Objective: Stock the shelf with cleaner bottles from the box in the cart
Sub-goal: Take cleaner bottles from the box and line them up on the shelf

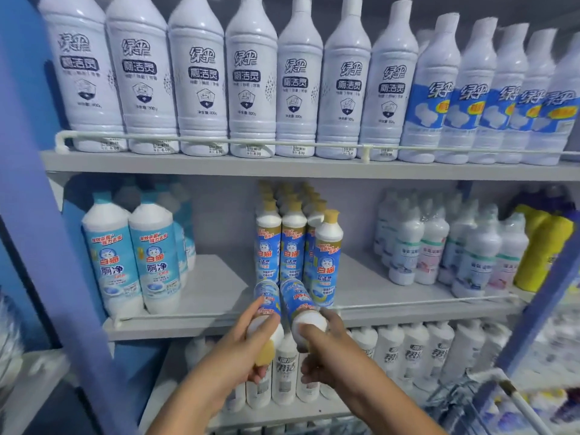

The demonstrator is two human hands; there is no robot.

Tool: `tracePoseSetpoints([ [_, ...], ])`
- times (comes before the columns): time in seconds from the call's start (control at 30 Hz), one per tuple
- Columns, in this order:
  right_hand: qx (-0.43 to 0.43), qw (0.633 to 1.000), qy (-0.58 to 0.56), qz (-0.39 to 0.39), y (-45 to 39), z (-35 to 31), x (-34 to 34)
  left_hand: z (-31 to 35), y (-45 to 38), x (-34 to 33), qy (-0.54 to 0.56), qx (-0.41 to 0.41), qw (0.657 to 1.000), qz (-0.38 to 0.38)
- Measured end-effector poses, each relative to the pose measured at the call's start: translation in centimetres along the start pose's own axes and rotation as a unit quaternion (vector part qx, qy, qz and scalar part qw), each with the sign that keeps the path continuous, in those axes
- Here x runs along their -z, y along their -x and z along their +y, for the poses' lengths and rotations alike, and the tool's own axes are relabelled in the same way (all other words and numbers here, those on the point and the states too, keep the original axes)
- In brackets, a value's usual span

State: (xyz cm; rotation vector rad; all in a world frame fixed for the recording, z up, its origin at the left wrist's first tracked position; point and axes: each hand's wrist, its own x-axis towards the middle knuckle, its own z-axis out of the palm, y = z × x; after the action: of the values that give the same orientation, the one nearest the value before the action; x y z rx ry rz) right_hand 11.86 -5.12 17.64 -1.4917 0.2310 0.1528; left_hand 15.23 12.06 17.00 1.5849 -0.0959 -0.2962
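My left hand point(241, 350) grips a white cleaner bottle with a blue label and a yellow cap point(266, 304), tilted with its base toward the middle shelf point(213, 290). Beside it, my right hand point(326, 350) holds a second matching bottle point(298, 298) the same way. Both bottle bases sit at the shelf's front wire rail, right before a block of matching yellow-capped bottles point(293, 243) standing upright in rows. One of those bottles point(328, 259) stands forward at the right of the block.
Two larger blue-and-white bottles point(131, 262) stand at the shelf's left, with bare shelf between them and the block. Wrapped white bottles point(439, 243) fill the right. Tall white bottles point(201, 80) line the upper shelf. The wire cart point(489, 400) shows at the bottom right.
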Motion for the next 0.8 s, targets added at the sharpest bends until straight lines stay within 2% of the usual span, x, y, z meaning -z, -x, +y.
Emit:
tracePoseSetpoints([
  [0.17,0.067,0.996,0.000,-0.058,0.3,-0.3,0.0,-0.4,0.4,0.8,-0.043,-0.034,0.997,-0.048],
  [0.37,0.099,0.993,0.063,-0.022,0.2,-2.2,0.3,1.5,-2.2,1.8,0.032,-0.036,0.997,0.060],
  [0.63,0.105,0.971,0.214,0.027,-3.1,-8.7,0.3,7.3,-5.1,1.4,-0.139,-0.022,0.988,0.062],
  [0.73,0.122,0.939,0.314,0.065,-4.2,-11.2,-0.3,9.4,-6.9,1.0,-0.179,0.005,0.982,0.061],
  [0.8,0.153,0.895,0.404,0.114,-5.2,-12.9,-0.8,10.5,-8.2,1.0,-0.220,-0.003,0.972,0.082],
])
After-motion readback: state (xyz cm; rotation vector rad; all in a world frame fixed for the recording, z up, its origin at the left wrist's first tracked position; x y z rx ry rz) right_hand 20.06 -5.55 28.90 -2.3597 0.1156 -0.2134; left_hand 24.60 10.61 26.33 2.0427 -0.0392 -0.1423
